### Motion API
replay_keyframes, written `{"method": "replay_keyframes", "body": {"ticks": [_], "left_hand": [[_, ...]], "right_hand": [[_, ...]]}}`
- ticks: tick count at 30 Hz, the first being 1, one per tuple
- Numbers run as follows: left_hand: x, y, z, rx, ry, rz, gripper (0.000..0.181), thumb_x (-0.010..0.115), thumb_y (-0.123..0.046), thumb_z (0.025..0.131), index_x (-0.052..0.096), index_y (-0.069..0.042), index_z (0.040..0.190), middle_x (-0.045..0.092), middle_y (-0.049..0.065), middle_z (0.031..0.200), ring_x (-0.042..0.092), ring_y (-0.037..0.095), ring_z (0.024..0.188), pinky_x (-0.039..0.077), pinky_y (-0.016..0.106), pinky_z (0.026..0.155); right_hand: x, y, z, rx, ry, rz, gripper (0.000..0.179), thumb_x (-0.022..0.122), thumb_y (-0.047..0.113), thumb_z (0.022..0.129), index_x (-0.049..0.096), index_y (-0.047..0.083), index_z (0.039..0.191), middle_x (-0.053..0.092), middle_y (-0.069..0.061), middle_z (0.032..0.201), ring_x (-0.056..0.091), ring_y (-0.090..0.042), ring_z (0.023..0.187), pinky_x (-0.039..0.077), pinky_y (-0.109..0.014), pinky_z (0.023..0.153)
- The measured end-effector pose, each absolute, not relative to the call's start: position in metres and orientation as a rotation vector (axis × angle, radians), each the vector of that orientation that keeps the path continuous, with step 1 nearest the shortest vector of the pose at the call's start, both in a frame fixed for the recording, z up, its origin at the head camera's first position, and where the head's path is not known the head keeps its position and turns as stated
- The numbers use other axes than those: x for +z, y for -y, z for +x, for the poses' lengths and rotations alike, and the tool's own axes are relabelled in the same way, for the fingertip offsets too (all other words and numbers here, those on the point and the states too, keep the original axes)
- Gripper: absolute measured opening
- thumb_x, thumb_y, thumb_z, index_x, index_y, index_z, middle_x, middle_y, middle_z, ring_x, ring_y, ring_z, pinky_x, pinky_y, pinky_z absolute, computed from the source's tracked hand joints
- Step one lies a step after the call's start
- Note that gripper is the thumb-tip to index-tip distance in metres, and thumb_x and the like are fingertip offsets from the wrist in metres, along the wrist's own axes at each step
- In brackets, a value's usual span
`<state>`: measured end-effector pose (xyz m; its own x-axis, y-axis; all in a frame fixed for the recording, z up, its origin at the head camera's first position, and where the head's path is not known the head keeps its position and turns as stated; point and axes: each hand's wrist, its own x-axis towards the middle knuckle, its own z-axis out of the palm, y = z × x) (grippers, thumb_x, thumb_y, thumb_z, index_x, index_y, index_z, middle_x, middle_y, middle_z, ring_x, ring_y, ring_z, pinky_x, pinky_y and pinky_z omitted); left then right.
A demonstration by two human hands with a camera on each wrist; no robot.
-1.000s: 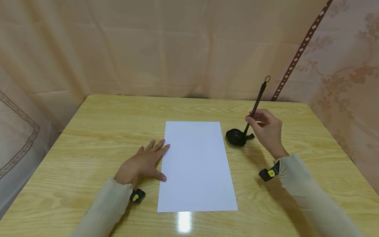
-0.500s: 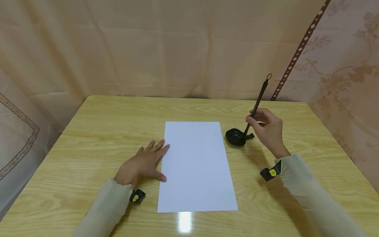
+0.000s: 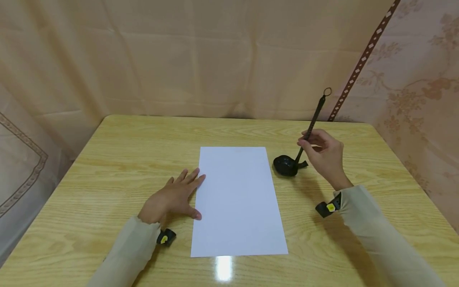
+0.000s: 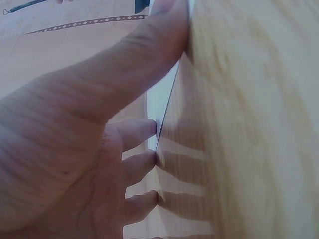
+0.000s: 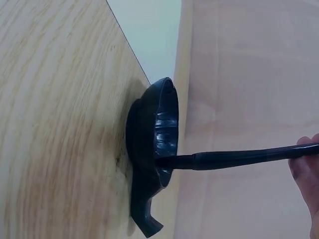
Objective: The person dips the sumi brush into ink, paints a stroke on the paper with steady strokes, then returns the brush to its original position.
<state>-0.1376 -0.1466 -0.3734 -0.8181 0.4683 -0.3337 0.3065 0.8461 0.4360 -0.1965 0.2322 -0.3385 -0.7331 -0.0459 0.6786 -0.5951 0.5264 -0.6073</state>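
My right hand [image 3: 325, 157] pinches a dark calligraphy brush [image 3: 316, 113] partway along its shaft, thumb against the fingers. The brush leans to the right, its hanging loop at the top. Its lower end sits inside a small black ink dish [image 3: 285, 166] with a stubby handle; the bristles are hidden there. In the right wrist view the brush [image 5: 234, 158] enters the dish [image 5: 144, 134] over its rim. A white sheet of paper [image 3: 238, 203] lies left of the dish. On its left edge rests my left hand [image 3: 173, 198], fingers spread and thumb on the margin.
The wood-grain table [image 3: 125, 159] carries the paper and dish. A beige curtain [image 3: 179, 59] hangs behind its far edge, with a floral cloth [image 3: 423, 79] on the right. Each wrist wears a black strap with a small camera.
The brush's top end has shifted slightly right and up, along with my right hand, while its lower end stays in the dish. My left hand and the paper keep their place.
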Motion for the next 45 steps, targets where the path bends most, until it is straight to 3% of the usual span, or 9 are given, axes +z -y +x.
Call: {"method": "replay_keyframes", "body": {"ticks": [3, 9, 21, 24, 30, 39, 41, 45], "left_hand": [[-0.374, 0.147, -0.138, 0.509, -2.587, 0.574, 0.111, 0.082, -0.043, 0.069, 0.018, -0.012, 0.154, 0.003, 0.011, 0.161, -0.002, 0.041, 0.146, 0.005, 0.068, 0.11], [-0.374, 0.148, -0.138, 0.505, -2.586, 0.579, 0.111, 0.081, -0.044, 0.069, 0.017, -0.013, 0.154, 0.004, 0.011, 0.161, -0.001, 0.041, 0.146, 0.006, 0.069, 0.11], [-0.372, 0.148, -0.137, 0.501, -2.583, 0.575, 0.109, 0.08, -0.044, 0.071, 0.016, -0.013, 0.154, 0.003, 0.01, 0.162, -0.003, 0.04, 0.147, 0.005, 0.068, 0.111], [-0.371, 0.147, -0.137, 0.494, -2.583, 0.571, 0.109, 0.08, -0.044, 0.071, 0.016, -0.013, 0.154, 0.003, 0.011, 0.161, -0.002, 0.041, 0.146, 0.005, 0.068, 0.111], [-0.37, 0.147, -0.137, 0.499, -2.576, 0.566, 0.109, 0.08, -0.043, 0.071, 0.016, -0.013, 0.154, 0.002, 0.011, 0.161, -0.003, 0.04, 0.147, 0.005, 0.068, 0.111], [-0.37, 0.147, -0.136, 0.49, -2.579, 0.572, 0.109, 0.08, -0.044, 0.071, 0.017, -0.013, 0.154, 0.004, 0.012, 0.161, -0.001, 0.041, 0.146, 0.006, 0.068, 0.11], [-0.37, 0.147, -0.137, 0.484, -2.578, 0.577, 0.109, 0.08, -0.045, 0.071, 0.017, -0.012, 0.154, 0.003, 0.012, 0.161, -0.002, 0.042, 0.146, 0.006, 0.069, 0.11], [-0.371, 0.147, -0.139, 0.477, -2.577, 0.59, 0.11, 0.079, -0.046, 0.071, 0.016, -0.012, 0.154, 0.002, 0.013, 0.161, -0.002, 0.042, 0.146, 0.006, 0.069, 0.11]], "right_hand": [[-0.34, -0.231, -0.197, 1.181, 2.169, 0.51, 0.017, 0.07, -0.005, 0.082, 0.068, -0.004, 0.098, 0.073, -0.01, 0.084, 0.063, 0.012, 0.074, 0.049, -0.006, 0.06], [-0.342, -0.227, -0.201, 1.169, 2.156, 0.514, 0.016, 0.069, -0.004, 0.082, 0.067, -0.007, 0.098, 0.07, -0.023, 0.086, 0.062, 0.014, 0.076, 0.049, -0.005, 0.061], [-0.345, -0.229, -0.198, 1.203, 2.139, 0.55, 0.017, 0.066, -0.008, 0.084, 0.064, -0.009, 0.101, 0.069, -0.025, 0.088, 0.064, 0.011, 0.08, 0.05, -0.007, 0.065], [-0.342, -0.232, -0.196, 1.207, 2.145, 0.57, 0.018, 0.063, -0.009, 0.085, 0.062, -0.01, 0.103, 0.069, -0.021, 0.089, 0.065, 0.01, 0.081, 0.051, -0.008, 0.067], [-0.34, -0.235, -0.195, 1.236, 2.102, 0.538, 0.018, 0.063, -0.009, 0.085, 0.061, -0.012, 0.103, 0.069, 0.003, 0.09, 0.065, 0.008, 0.081, 0.051, -0.009, 0.068], [-0.345, -0.236, -0.195, 1.234, 2.097, 0.48, 0.016, 0.069, -0.008, 0.081, 0.062, -0.011, 0.094, 0.065, 0.021, 0.086, 0.064, 0.01, 0.077, 0.05, -0.007, 0.064], [-0.343, -0.236, -0.194, 1.236, 2.093, 0.486, 0.016, 0.069, -0.008, 0.081, 0.061, -0.012, 0.094, 0.064, 0.022, 0.086, 0.064, 0.01, 0.077, 0.05, -0.007, 0.064], [-0.34, -0.236, -0.192, 1.244, 2.095, 0.507, 0.017, 0.066, -0.009, 0.083, 0.06, -0.013, 0.098, 0.068, 0.012, 0.087, 0.065, 0.009, 0.079, 0.051, -0.008, 0.066]]}}
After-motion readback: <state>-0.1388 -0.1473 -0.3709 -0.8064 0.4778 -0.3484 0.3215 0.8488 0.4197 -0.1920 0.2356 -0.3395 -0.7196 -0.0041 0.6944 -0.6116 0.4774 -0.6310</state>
